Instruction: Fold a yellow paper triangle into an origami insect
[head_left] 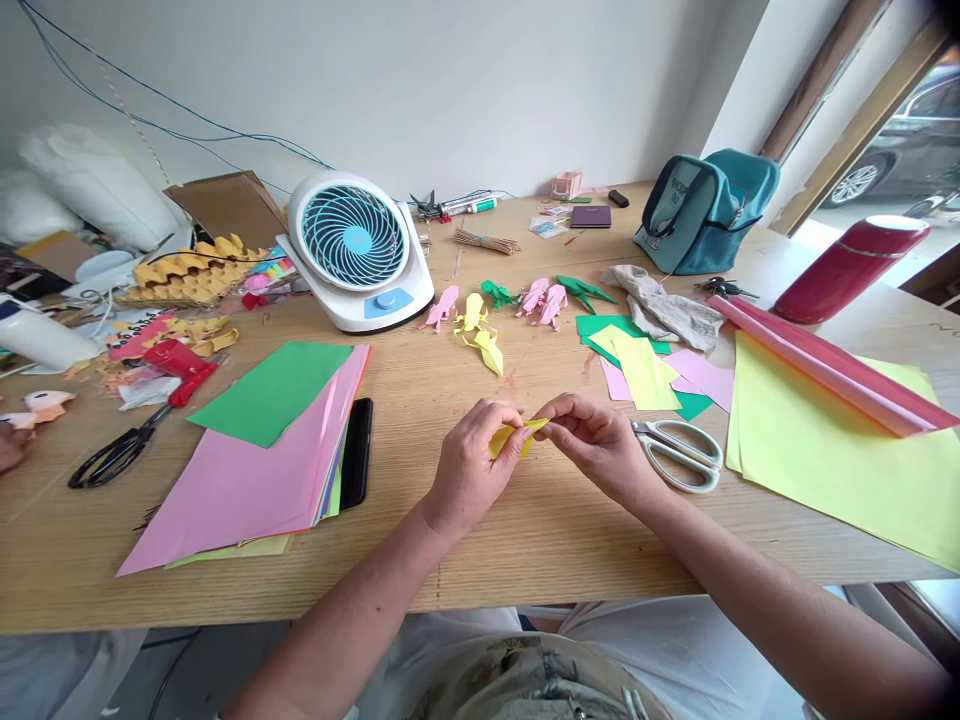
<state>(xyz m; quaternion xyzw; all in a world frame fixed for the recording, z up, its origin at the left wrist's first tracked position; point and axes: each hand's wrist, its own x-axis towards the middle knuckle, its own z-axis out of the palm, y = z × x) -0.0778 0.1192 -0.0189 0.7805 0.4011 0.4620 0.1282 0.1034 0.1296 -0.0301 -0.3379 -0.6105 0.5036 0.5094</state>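
Note:
A small folded piece of yellow paper (517, 438) is pinched between my two hands above the wooden table. My left hand (477, 455) is closed on its left part, hiding some of it. With thumb and fingertips, my right hand (592, 440) grips its right tip. Beyond them lie folded paper figures: yellow ones (487, 350), pink ones (553, 303) and green ones (583, 292). White-handled scissors (684, 455) rest beside my right wrist, their blades partly hidden. Cut pieces of yellow paper (645, 373), pink and green overlap behind the scissors.
On the left are a stack of coloured sheets (255, 475), a black phone (357, 452), black-handled scissors (120, 452) and a white fan (360, 250). Large yellow sheets (840, 455), a red bottle (851, 268) and a teal bag (705, 215) stand right. Another person's hand (10, 445) shows far left.

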